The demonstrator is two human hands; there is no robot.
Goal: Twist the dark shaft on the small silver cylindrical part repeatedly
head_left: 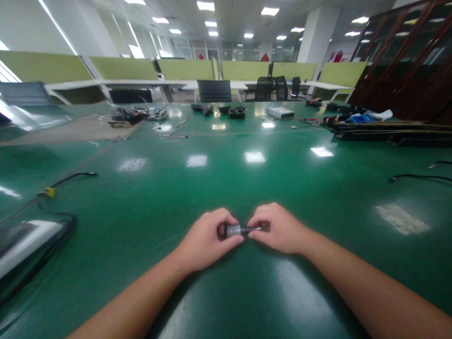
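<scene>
Close in front of me, my left hand (211,239) is closed around a small cylinder-shaped part (233,230), grey and semi-shiny, with a thin dark shaft pointing right. The fingertips and thumb of my right hand (277,229) pinch the far end of that shaft. The part lies level between the two hands, just over the green tabletop (226,183). It is too small and blurred to tell its exact kind. My fingers hide both of its ends.
A black cable (76,176) with a yellow tag lies at left, beside a white-edged device (31,242). More black cables (420,177) lie at right. Along the far edge are a silver box (280,112), black parts (236,112), loose electronics (137,114) and long black bars (388,132).
</scene>
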